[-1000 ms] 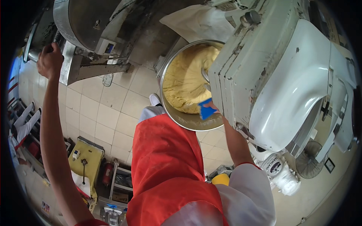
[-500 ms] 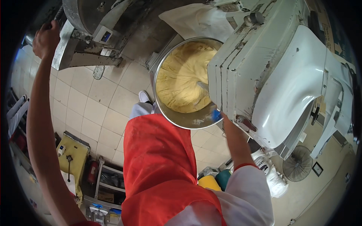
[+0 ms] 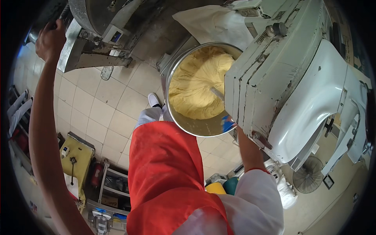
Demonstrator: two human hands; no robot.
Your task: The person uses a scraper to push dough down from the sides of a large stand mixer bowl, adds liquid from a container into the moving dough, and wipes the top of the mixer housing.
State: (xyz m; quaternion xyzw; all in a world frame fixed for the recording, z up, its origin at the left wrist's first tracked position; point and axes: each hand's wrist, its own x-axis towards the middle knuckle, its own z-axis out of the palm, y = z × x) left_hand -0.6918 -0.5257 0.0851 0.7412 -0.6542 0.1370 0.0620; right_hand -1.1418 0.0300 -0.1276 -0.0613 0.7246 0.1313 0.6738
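Observation:
A large steel mixing bowl (image 3: 169,102) holds a mass of yellow dough (image 3: 196,84). The grey metal mixing tool (image 3: 217,93) of the white mixer (image 3: 270,78) reaches into the dough. Over the bowl's near right rim, my right hand (image 3: 236,127) grips a flat blue scraper (image 3: 227,123) against the inner wall; the mixer head hides most of that hand. Far off to the left, my left hand (image 3: 51,41) is closed round a dark metal bar (image 3: 64,12) beside another machine.
At the upper left stands another metal machine (image 3: 84,15) with a small control box (image 3: 113,34). Behind the bowl hangs a white cloth (image 3: 211,23). A yellow-topped stand (image 3: 77,156), a shelf rack (image 3: 113,184) and a wall fan (image 3: 309,174) are farther around.
My right hand and the blue scraper have shifted slightly along the bowl's near rim, and more of the scraper shows. The dough's surface has turned. My left hand keeps its hold.

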